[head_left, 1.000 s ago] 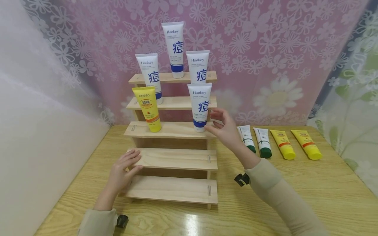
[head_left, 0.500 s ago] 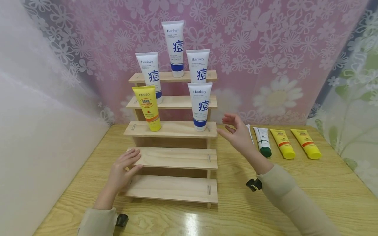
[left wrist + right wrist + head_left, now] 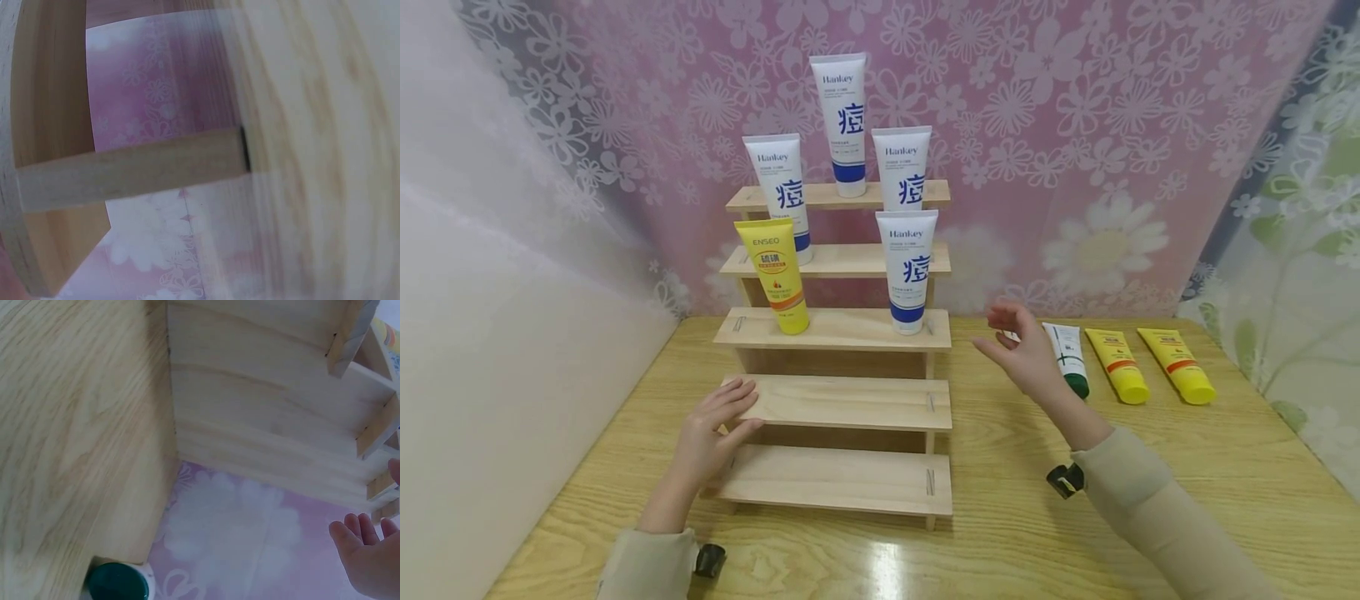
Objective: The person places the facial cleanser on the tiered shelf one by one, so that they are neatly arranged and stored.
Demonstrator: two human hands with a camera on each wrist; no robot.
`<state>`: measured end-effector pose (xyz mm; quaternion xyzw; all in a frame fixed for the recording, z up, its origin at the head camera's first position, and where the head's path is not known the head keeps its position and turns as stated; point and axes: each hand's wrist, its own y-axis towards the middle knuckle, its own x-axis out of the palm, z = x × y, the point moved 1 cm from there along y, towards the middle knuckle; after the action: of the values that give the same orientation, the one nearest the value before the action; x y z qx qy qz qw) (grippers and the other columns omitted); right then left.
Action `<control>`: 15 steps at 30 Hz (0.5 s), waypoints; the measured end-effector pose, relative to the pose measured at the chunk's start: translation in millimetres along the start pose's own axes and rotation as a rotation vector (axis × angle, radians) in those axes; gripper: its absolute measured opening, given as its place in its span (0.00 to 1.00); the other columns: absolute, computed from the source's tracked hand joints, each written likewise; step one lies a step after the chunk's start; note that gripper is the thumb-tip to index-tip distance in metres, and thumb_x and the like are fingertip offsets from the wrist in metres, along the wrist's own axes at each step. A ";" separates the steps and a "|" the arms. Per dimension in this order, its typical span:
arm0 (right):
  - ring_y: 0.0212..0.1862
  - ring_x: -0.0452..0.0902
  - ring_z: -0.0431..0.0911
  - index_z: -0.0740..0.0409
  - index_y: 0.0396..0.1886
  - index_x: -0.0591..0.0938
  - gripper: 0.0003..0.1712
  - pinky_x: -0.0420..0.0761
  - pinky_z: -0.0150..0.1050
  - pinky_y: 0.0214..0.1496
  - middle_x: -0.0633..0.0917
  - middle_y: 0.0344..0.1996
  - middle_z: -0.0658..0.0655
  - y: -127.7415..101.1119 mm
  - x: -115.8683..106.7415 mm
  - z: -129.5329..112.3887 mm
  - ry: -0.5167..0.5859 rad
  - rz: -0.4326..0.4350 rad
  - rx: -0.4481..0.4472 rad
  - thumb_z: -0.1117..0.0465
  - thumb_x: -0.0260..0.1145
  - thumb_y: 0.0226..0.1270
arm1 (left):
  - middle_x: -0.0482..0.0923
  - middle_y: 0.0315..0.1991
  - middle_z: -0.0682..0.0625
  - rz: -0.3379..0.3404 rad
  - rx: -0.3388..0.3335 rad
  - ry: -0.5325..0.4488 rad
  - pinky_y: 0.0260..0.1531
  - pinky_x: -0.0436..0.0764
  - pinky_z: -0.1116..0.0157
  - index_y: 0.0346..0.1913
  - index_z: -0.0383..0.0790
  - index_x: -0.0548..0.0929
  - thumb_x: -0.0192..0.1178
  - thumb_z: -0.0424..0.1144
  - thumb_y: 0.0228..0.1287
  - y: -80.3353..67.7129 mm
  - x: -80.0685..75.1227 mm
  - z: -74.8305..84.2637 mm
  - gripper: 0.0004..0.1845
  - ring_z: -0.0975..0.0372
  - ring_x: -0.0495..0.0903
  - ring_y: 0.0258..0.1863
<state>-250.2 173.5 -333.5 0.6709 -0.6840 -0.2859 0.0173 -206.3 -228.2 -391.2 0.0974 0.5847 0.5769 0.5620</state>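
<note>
My left hand [image 3: 711, 429] rests its fingers on the left end of the second-lowest step of a stepped wooden display rack [image 3: 850, 402]. Over the table to the right of the rack is my right hand [image 3: 1022, 350], holding nothing, its fingers loosely bent. It overlaps a white tube with a green cap, mostly hidden behind it; a second such tube [image 3: 1066, 354] lies just beyond. On the middle step stand a yellow tube [image 3: 777, 279] at the left and a white-and-blue tube [image 3: 910, 271] at the right. The right wrist view shows a green cap [image 3: 117, 581] below the hand.
More white-and-blue tubes stand higher up: one [image 3: 778, 187] at left, one [image 3: 901, 167] at right, one [image 3: 842, 125] on the top step. Two yellow tubes [image 3: 1116, 367] lie at the table's right. A floral curtain [image 3: 1000, 150] hangs behind, and a pale wall [image 3: 512, 250] borders the left.
My right hand has drawn away from the white-and-blue tube on the middle step, moving right and slightly down toward the lying tubes. My left hand has stayed on the rack.
</note>
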 end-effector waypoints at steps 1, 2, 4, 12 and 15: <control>0.45 0.63 0.47 0.59 0.48 0.62 0.31 0.66 0.41 0.47 0.68 0.42 0.56 0.1 -0.8 3.7 -0.003 0.000 0.000 0.56 0.62 0.44 | 0.72 0.40 0.42 0.000 0.002 0.002 0.48 0.61 0.60 0.36 0.31 0.77 0.63 0.36 0.35 -0.2 0.0 -0.1 0.19 0.50 0.66 0.44; 0.45 0.63 0.46 0.58 0.48 0.63 0.31 0.67 0.40 0.47 0.68 0.42 0.55 3.6 -1.8 20.2 0.002 0.005 -0.007 0.56 0.62 0.43 | 0.72 0.40 0.42 -0.001 0.001 0.001 0.48 0.61 0.60 0.36 0.31 0.77 0.63 0.36 0.34 -0.1 -0.2 0.3 0.19 0.50 0.66 0.44; 0.46 0.63 0.45 0.58 0.49 0.63 0.30 0.67 0.38 0.47 0.69 0.43 0.56 11.2 -5.2 52.8 -0.001 -0.001 -0.012 0.57 0.62 0.44 | 0.72 0.40 0.41 -0.002 0.000 0.000 0.48 0.61 0.60 0.36 0.31 0.77 0.63 0.35 0.34 0.2 -0.5 1.1 0.20 0.50 0.66 0.44; 0.46 0.64 0.45 0.53 0.49 0.65 0.29 0.70 0.35 0.44 0.69 0.44 0.55 17.5 -14.8 98.5 -0.180 0.018 0.023 0.51 0.60 0.45 | 0.72 0.40 0.41 0.003 -0.004 -0.006 0.48 0.62 0.60 0.36 0.32 0.77 0.64 0.35 0.33 0.5 -0.4 1.8 0.20 0.50 0.66 0.44; 0.46 0.64 0.52 0.62 0.48 0.64 0.30 0.68 0.43 0.44 0.69 0.43 0.63 8.4 -19.8 59.3 -0.192 -0.004 0.053 0.53 0.59 0.47 | 0.72 0.40 0.41 0.006 -0.001 -0.003 0.48 0.62 0.60 0.36 0.32 0.77 0.63 0.35 0.34 0.2 0.1 1.2 0.19 0.50 0.66 0.44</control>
<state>-280.0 213.1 -372.5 0.6422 -0.6884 -0.3307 -0.0664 -205.5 -227.4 -390.7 0.0999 0.5831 0.5789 0.5611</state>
